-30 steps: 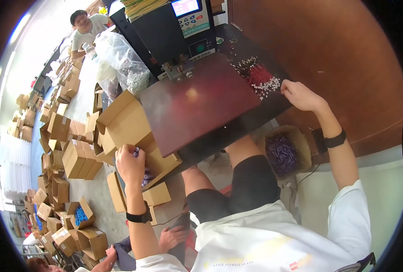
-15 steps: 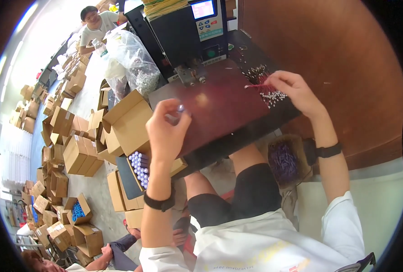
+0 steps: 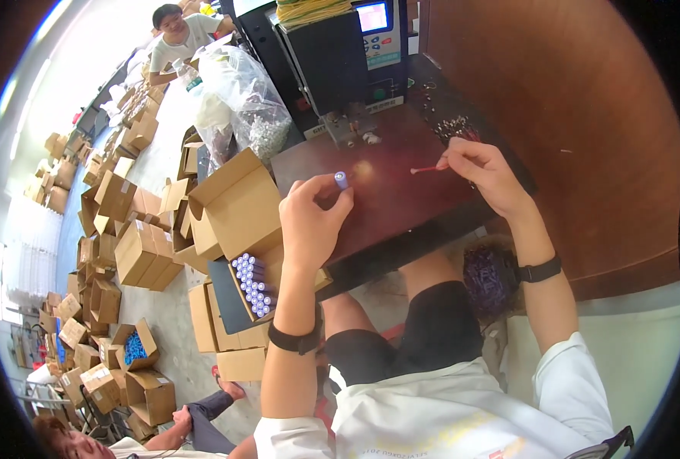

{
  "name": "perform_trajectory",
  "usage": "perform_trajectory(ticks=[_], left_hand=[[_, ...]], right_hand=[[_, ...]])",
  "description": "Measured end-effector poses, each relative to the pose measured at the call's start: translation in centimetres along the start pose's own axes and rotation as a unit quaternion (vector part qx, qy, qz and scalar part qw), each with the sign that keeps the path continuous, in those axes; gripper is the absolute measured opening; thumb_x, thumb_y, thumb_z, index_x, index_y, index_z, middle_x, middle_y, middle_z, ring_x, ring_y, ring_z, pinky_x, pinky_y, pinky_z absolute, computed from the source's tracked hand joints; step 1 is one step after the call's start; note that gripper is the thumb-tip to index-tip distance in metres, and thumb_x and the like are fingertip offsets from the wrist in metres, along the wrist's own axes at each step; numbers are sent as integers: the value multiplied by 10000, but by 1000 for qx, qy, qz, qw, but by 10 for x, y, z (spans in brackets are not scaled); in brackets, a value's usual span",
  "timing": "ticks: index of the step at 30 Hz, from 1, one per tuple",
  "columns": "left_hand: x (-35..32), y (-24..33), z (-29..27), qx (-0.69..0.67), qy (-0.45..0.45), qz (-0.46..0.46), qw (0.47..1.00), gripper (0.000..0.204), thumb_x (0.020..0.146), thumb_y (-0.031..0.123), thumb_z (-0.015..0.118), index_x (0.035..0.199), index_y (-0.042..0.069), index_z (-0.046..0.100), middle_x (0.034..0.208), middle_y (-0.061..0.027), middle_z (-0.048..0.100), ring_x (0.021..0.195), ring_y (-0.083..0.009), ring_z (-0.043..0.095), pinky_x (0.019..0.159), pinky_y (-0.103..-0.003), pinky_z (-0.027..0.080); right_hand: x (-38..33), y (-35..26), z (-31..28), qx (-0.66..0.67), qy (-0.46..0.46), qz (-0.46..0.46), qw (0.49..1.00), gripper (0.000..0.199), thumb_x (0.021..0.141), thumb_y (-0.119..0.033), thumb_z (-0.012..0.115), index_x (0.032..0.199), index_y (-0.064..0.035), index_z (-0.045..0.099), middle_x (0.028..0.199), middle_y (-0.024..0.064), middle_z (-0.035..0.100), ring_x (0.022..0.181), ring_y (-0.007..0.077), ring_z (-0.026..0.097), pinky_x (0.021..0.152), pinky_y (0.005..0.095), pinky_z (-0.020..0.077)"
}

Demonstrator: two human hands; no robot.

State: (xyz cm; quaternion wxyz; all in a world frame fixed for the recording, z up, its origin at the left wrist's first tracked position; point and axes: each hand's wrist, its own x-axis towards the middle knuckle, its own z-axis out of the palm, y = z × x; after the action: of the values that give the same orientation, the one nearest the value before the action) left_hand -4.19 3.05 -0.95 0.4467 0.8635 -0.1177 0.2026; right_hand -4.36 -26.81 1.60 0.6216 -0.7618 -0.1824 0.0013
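Note:
A purple cylindrical battery cell (image 3: 341, 180) is pinched between the thumb and forefinger of my left hand (image 3: 312, 222), over the dark red work mat (image 3: 390, 200). My right hand (image 3: 487, 174) is closed on a short red wire lead (image 3: 427, 169), whose pale tip points left toward the cell. The cell and wire are apart. Just beyond my right hand lies a heap of similar wire leads (image 3: 455, 128), partly hidden by it. At the mat's far edge is the metal head (image 3: 348, 128) of a black bench machine (image 3: 326, 65) with a small lit screen.
Left of the mat, an open carton (image 3: 229, 200) stands beside a stack of purple cells (image 3: 253, 284). A bin of purple cells (image 3: 487, 279) sits below the table's right side. Clear plastic bags (image 3: 252, 99) and many cartons (image 3: 147, 256) fill the left. Two other people are nearby.
My right hand has drawn a red wire lead leftward, away from the heap. My left hand has turned the cell more upright, moving right in the picture. The whole view has shifted slightly.

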Motion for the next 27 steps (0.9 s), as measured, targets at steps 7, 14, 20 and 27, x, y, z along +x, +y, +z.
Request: perform_trajectory(ticks=[7, 14, 20, 27], left_hand=[[20, 6, 9, 13, -34, 1, 999, 318, 781, 215, 804, 975, -31, 749, 839, -169, 719, 770, -239, 695, 742, -343, 533], [35, 0, 30, -9, -55, -30, 998, 305, 772, 219, 787, 970, -10, 753, 907, -219, 708, 859, -360, 691, 801, -429, 543], [38, -4, 33, 21, -17, 8, 1000, 326, 764, 229, 789, 959, -32, 757, 825, -190, 714, 757, -300, 699, 742, -374, 539], [38, -3, 32, 5, -53, -22, 998, 329, 779, 244, 793, 985, -9, 754, 901, -214, 690, 873, -381, 672, 805, -446, 530]], right_hand=[[28, 13, 10, -37, -69, -34, 996, 239, 1034, -230, 598, 923, -31, 670, 961, 17, 577, 966, 135, 538, 895, 283, 408], [38, 31, 3, -49, -44, -3, 998, 267, 1032, -255, 589, 912, -27, 659, 955, 31, 581, 982, 159, 534, 922, 301, 402], [40, 33, 2, -76, -54, -29, 995, 258, 1036, -229, 566, 873, -32, 599, 947, 15, 544, 962, 144, 511, 920, 292, 387], [37, 31, 0, -61, -60, -31, 996, 260, 1037, -233, 567, 876, -30, 594, 946, 17, 540, 967, 145, 507, 919, 298, 377]])
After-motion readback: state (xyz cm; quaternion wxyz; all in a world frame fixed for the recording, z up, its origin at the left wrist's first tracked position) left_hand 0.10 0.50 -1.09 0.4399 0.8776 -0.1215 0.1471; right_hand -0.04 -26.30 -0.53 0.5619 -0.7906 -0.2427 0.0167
